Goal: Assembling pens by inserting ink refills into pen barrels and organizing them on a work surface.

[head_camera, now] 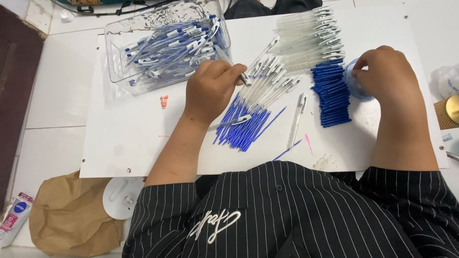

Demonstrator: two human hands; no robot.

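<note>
On the white surface [134,143], left hand [210,88] grasps a clear pen barrel [234,69] above blue refills [244,126]; right hand [385,74], fingers curled, touches a small clear tub [356,86] beside stacked blue caps [332,98].

At three o'clock the right hand [388,76] covered most of a small clear round container [355,83], so its contents could not be told. The left hand [212,88] hid the lower end of the clear pen barrel [233,65] it gripped. A gold object [449,111] at three o'clock and a tube [14,217] at eight o'clock were cut off by the edges. The clear bin [167,43] at eleven o'clock was cropped at the top edge.
</note>
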